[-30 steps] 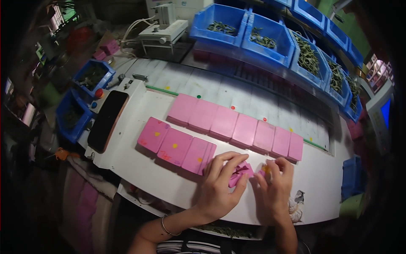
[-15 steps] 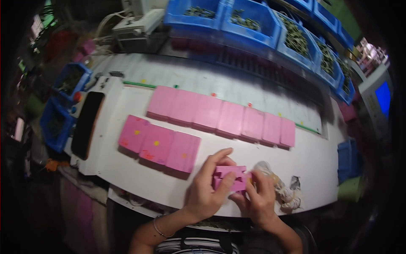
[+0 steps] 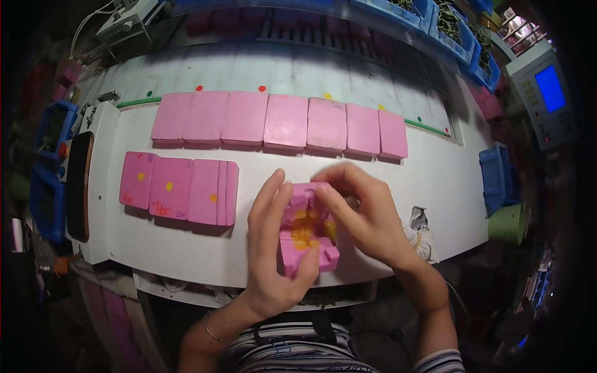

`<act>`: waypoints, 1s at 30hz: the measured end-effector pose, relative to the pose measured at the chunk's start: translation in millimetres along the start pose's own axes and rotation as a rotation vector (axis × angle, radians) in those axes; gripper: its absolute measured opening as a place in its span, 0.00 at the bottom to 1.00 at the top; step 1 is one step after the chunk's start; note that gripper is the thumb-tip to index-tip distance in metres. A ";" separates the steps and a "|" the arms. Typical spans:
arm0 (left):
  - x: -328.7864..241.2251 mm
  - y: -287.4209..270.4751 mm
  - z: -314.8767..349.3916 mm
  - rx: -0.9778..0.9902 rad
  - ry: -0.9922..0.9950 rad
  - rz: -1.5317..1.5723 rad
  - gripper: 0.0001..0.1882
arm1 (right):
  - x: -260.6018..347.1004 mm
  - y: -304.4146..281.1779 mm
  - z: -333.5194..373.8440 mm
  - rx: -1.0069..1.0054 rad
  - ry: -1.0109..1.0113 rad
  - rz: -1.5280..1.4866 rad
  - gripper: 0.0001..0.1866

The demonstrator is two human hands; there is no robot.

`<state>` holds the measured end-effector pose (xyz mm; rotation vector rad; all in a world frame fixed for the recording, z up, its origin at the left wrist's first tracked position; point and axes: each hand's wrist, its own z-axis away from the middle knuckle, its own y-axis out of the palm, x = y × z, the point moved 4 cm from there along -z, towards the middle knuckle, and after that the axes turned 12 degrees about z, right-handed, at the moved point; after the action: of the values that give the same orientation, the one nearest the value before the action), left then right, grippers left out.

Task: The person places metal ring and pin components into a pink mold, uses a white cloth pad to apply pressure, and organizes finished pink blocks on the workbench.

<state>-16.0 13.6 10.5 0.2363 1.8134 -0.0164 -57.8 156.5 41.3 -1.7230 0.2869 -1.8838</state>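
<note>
Over the front of the white worktop, my two hands hold a pink rubber mold point(image 3: 290, 252) spread apart. Yellow material point(image 3: 303, 231) shows in its hollow, but I cannot tell whether it is a casting or a coloring. My left hand point(image 3: 270, 270) wraps its left side, thumb at the lower edge. At the upper right, my right hand point(image 3: 367, 214) pinches the mold's far end between thumb and fingers. A row of pink mold blocks point(image 3: 285, 121) stands beyond my hands. To their left lie several more pink blocks point(image 3: 171, 186) with yellow dots and scribbled marks.
A crumpled white bundle point(image 3: 424, 241) lies right of my forearm. Blue bins point(image 3: 457, 31) with green pieces line the far right, beside a device with a blue screen point(image 3: 550, 90). A green cup point(image 3: 507, 224) sits at the right edge, a dark panel point(image 3: 79, 186) at the left.
The mold, held closed-up and small between my fingertips before, now shows its yellow inside, spread apart. My right hand has moved to its far end. The whole view has shifted.
</note>
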 end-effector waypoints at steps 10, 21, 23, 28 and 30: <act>-8.2 -5.7 1.4 0.314 -0.046 -0.205 0.46 | -2.0 -8.9 7.3 -0.052 -0.056 0.022 0.14; -13.1 -13.2 -22.3 0.415 -0.093 -0.355 0.51 | 24.1 -25.6 60.3 -0.233 -0.365 0.753 0.32; -13.3 -15.7 -23.6 0.411 -0.104 -0.357 0.51 | 37.1 -19.0 55.2 -0.318 -0.583 0.937 0.28; -11.3 -16.5 -25.8 0.448 -0.160 -0.343 0.52 | 23.3 -3.6 37.4 -0.024 -0.783 1.305 0.26; -10.7 -17.5 -24.0 0.441 -0.153 -0.344 0.52 | 37.4 -8.3 39.5 -0.123 -0.818 1.333 0.26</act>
<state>-39.5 -1.8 24.9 0.2224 1.6610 -0.6640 -22.3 151.7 83.1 -1.5270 0.9108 -0.1963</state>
